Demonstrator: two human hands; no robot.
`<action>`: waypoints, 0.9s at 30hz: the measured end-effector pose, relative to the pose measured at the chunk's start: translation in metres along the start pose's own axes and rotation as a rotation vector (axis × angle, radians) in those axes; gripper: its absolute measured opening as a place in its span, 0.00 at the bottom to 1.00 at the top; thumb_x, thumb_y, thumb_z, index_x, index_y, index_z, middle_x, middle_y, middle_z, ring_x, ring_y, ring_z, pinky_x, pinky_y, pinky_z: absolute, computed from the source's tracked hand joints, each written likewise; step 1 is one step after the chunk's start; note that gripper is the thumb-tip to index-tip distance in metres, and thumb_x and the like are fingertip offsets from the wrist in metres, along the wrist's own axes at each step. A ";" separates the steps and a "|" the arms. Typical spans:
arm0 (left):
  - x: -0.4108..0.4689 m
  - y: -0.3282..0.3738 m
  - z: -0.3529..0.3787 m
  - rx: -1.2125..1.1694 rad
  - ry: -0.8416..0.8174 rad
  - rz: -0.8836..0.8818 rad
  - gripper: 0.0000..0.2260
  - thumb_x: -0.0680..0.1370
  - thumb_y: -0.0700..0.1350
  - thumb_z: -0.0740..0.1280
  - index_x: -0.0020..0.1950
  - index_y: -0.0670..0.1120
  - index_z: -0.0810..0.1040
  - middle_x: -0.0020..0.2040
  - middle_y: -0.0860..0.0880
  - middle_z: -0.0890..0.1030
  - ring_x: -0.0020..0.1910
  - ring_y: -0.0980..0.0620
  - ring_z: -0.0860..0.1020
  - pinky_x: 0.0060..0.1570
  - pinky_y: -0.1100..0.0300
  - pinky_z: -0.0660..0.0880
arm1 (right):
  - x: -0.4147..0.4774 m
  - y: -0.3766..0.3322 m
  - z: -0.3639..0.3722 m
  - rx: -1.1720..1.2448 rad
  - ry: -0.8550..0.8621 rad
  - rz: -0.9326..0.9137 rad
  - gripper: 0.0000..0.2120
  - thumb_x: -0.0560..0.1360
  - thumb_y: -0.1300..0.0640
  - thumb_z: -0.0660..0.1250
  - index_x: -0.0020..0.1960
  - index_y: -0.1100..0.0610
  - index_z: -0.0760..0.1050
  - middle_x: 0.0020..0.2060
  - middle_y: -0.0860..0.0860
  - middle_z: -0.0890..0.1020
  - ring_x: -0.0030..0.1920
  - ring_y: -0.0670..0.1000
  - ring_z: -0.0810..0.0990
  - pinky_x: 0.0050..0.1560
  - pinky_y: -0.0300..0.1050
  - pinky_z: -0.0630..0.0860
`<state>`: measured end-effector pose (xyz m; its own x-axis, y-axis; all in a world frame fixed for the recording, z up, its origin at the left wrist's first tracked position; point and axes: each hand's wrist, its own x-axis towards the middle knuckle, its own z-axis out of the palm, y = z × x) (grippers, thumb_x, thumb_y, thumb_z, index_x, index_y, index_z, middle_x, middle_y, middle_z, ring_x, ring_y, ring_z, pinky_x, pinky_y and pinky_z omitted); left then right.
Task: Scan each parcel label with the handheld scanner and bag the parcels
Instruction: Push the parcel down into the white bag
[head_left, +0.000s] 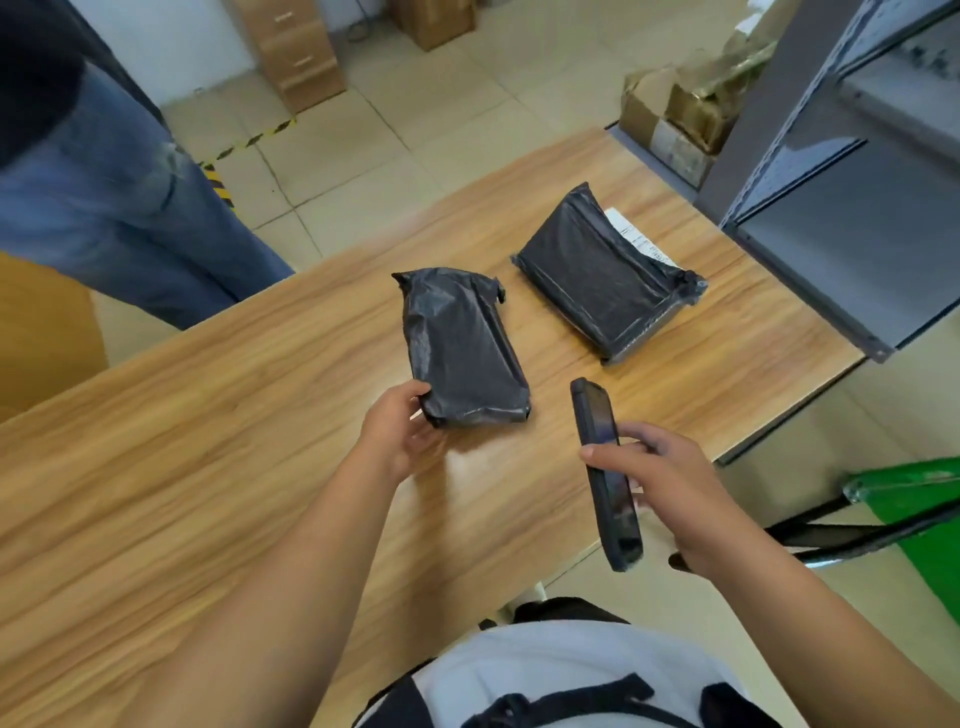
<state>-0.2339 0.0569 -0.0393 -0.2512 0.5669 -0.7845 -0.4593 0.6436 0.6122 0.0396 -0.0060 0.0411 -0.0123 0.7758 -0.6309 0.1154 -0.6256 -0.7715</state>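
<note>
Your left hand (397, 428) pinches a corner of the near black parcel (462, 343); right hand (665, 488) grips the handheld scanner (605, 470). Second parcel (602, 270) at 1 o'clock, apart.

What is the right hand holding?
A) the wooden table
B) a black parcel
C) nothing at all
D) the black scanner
D: the right hand curls its thumb and fingers round the black slab-shaped handheld scanner, held above the table edge, while the left hand grips a corner of the nearer black plastic-wrapped parcel.
</note>
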 end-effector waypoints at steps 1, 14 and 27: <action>-0.005 0.000 -0.015 0.001 0.021 0.017 0.06 0.76 0.41 0.68 0.52 0.43 0.79 0.45 0.46 0.81 0.41 0.48 0.81 0.48 0.48 0.80 | 0.003 -0.004 0.005 -0.018 -0.025 -0.003 0.09 0.68 0.51 0.80 0.47 0.47 0.85 0.42 0.63 0.78 0.40 0.52 0.82 0.33 0.42 0.80; -0.101 0.024 -0.186 0.119 0.422 0.302 0.09 0.77 0.43 0.69 0.38 0.53 0.77 0.38 0.51 0.80 0.41 0.49 0.76 0.37 0.56 0.71 | 0.024 -0.031 0.084 -0.223 -0.316 -0.098 0.14 0.70 0.54 0.80 0.53 0.48 0.80 0.57 0.65 0.82 0.41 0.52 0.84 0.32 0.43 0.81; -0.125 -0.087 -0.113 0.987 0.131 0.496 0.04 0.77 0.52 0.65 0.46 0.64 0.76 0.54 0.64 0.77 0.52 0.63 0.75 0.49 0.69 0.72 | 0.020 -0.015 0.091 -0.269 -0.366 -0.104 0.24 0.67 0.50 0.80 0.62 0.51 0.80 0.52 0.57 0.84 0.47 0.53 0.83 0.37 0.45 0.78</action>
<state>-0.2586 -0.1276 -0.0051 -0.3342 0.8537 -0.3994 0.5818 0.5203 0.6251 -0.0529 0.0118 0.0326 -0.3816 0.7231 -0.5758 0.3477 -0.4648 -0.8143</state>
